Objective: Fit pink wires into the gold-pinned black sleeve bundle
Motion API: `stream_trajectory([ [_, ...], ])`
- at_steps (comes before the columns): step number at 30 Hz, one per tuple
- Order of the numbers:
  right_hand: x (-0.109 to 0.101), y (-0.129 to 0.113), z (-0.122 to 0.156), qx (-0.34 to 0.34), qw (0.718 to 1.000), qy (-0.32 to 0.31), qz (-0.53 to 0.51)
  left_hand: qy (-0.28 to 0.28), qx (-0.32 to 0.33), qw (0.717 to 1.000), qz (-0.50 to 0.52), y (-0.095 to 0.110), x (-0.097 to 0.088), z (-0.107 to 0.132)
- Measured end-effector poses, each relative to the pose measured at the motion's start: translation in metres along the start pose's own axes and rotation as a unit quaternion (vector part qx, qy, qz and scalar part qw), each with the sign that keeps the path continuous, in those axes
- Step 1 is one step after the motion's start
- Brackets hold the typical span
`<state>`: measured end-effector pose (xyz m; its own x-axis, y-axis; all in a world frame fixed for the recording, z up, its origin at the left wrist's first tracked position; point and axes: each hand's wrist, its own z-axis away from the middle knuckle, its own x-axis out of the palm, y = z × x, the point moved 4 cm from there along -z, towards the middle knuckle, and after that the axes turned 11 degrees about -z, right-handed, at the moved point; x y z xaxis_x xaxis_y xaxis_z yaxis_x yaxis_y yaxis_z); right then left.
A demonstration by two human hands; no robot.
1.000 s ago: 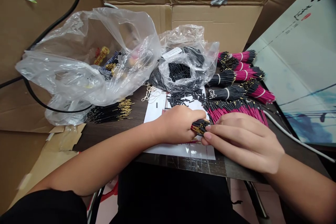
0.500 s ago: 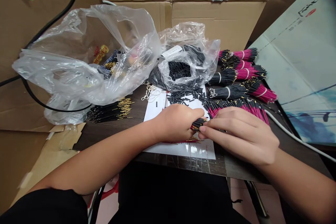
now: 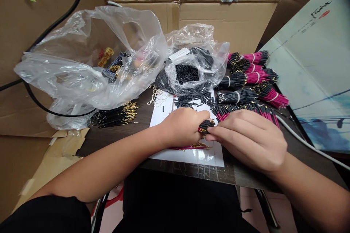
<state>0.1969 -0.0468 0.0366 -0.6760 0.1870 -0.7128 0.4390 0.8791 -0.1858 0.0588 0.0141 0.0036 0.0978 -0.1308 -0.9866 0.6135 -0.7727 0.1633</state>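
My left hand (image 3: 184,127) is wrapped round a bundle of wires (image 3: 205,126), whose black-sleeved ends with gold tips stick out past the thumb. The fingers of my right hand (image 3: 251,138) are pinched together at those ends; whatever is between the fingertips is too small to tell. Under my hands lies a white sheet of paper (image 3: 216,156) with loose pink wires (image 3: 194,146) with gold tips on it. Loose short black tubes (image 3: 188,100) are scattered just beyond my left hand. A row of pink wires with black ends (image 3: 226,111) lies behind my right hand.
A clear plastic bag of black tubes (image 3: 188,74) stands behind the paper. Left are a large clear bag (image 3: 136,80) and black wires (image 3: 115,115). Banded bundles (image 3: 237,95) lie at the right. Rubber bands (image 3: 157,96) and a white cable (image 3: 306,143) are on the table.
My right hand has shifted slightly left, with its fingertips still at the wire ends. My left hand keeps its hold, and the bundle's ends are turned a little more into view.
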Motion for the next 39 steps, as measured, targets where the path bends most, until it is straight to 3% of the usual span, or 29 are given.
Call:
stream_trajectory([
  [11,0.003,0.001,-0.007,0.074,0.996,0.021,-0.036,-0.013,-0.025,0.999,0.021,-0.001,0.0,0.0],
  [21,0.0,0.007,-0.004,0.08,0.993,0.034,-0.086,0.005,-0.043,0.997,0.059,-0.002,-0.001,0.0],
  [27,-0.001,0.008,-0.004,0.056,0.996,0.06,-0.046,0.006,-0.046,0.997,0.059,-0.003,-0.002,0.001],
  [39,-0.002,0.01,0.004,0.003,1.0,0.011,-0.012,0.008,-0.051,0.998,0.021,-0.005,0.0,0.002],
])
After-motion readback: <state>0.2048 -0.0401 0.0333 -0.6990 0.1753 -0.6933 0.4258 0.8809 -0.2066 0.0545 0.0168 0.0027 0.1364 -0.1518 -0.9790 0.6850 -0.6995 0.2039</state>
